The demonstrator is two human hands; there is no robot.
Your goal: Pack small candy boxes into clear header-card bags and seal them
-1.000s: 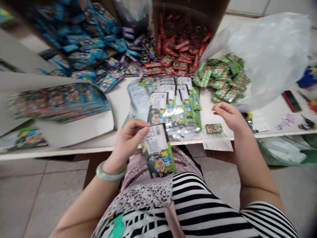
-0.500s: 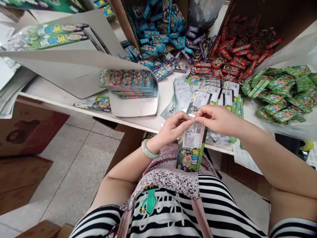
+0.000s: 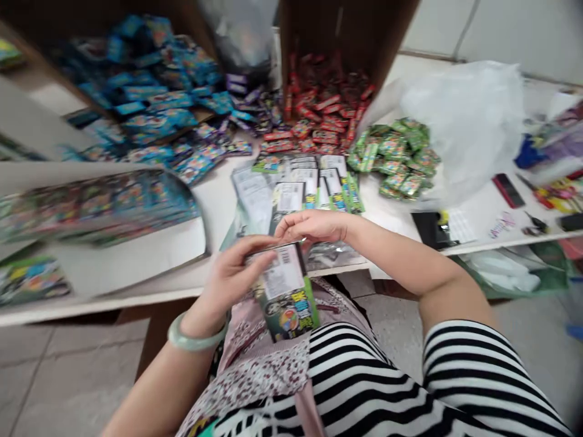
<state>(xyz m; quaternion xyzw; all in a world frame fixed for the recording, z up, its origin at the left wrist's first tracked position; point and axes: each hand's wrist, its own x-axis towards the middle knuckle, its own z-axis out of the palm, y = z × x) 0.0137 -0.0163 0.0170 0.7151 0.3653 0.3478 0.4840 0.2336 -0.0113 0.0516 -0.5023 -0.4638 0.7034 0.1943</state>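
Note:
A printed candy bag [image 3: 291, 303], black and green with a white label, hangs tilted in front of my apron. My left hand [image 3: 239, 273] grips its upper left edge, thumb on the near face. At the bag's top edge, the fingers of my right hand [image 3: 314, 226] are curled closed, their tips partly hidden. Just beyond my hands lie several flat bags of the same print [image 3: 334, 185] with white labels, overlapping on the white table [image 3: 218, 203].
Loose small packs are heaped behind: blue [image 3: 155, 100], purple [image 3: 255, 103], red [image 3: 325, 112] and green [image 3: 401, 158]. A curved white card tray [image 3: 150, 258] with packs is at left. Clear plastic [image 3: 469, 127] and a dark red object [image 3: 507, 190] lie right.
My view has swung right, showing more of the table's right side. Both hands remain at the bag's top; my left hand has opened its pinch into a broader hold along the edge.

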